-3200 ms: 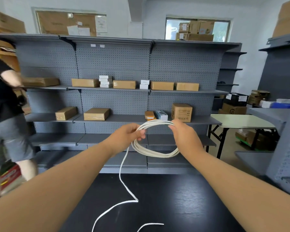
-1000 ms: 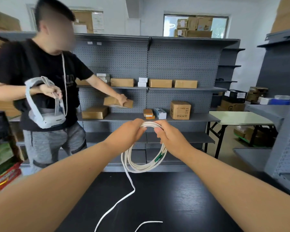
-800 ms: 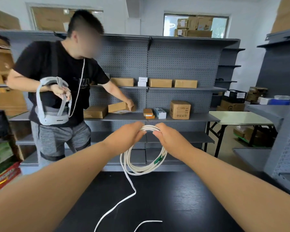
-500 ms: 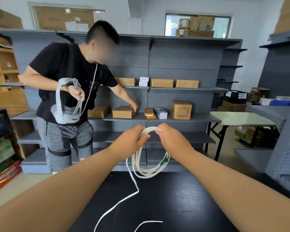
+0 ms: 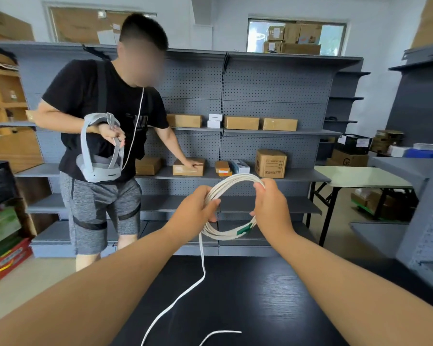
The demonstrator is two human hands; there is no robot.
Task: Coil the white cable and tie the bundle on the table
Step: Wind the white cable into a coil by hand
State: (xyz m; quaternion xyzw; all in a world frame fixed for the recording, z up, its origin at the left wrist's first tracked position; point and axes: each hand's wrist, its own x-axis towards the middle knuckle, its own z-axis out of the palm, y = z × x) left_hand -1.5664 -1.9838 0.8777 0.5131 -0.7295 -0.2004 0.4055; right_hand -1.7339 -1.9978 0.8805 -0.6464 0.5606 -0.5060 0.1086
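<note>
- The left hand [image 5: 193, 211] gripped the left side of the coil, its fingers curled tight round the bunched strands.
- The right hand [image 5: 273, 208] held the right side of the coil. Its thumb and fingers were closed on the strands near the top of the loop.
- The white cable [image 5: 231, 181] hung as a loop of several turns in the air between the two hands. It was above the far edge of the black worktop [image 5: 255, 295] and did not rest on it.
- A green connector [image 5: 244, 230] showed on the lower right of the loop, just below the right hand.
- One loose strand [image 5: 203, 265] dropped from the bottom of the loop onto the worktop and ran toward the near edge, out of view.
- A short curved piece of cable [image 5: 220, 333] lay on the worktop near that edge.
- Another person [image 5: 103, 101] in a black T-shirt and grey shorts stood at the left, beyond the worktop. They held a grey headset [image 5: 98, 168] in one hand and pressed the other on a cardboard box [image 5: 188, 168] on a shelf.
- Grey pegboard shelves [image 5: 273, 96] behind carried more boxes.
</note>
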